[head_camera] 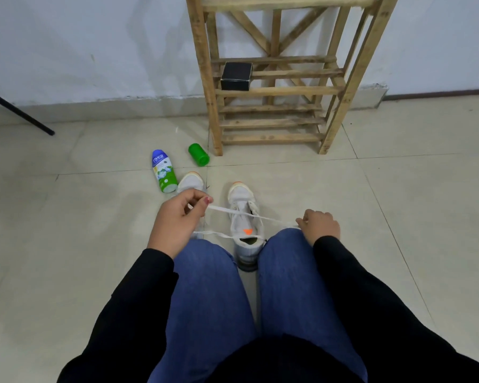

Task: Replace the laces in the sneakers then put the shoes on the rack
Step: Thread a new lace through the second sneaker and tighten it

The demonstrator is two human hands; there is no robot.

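My left hand (177, 219) pinches the white lace (217, 208); my right hand (320, 225) curls round its other end, fingertips hidden. The sneaker (242, 205) stands between my knees; the second sneaker (190, 181) is half-hidden behind my left hand.

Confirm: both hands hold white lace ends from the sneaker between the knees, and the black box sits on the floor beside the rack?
Not the floor: the head view shows the black box on a slatted shelf of the rack. The left hand and right hand do hold the lace ends from the sneaker.
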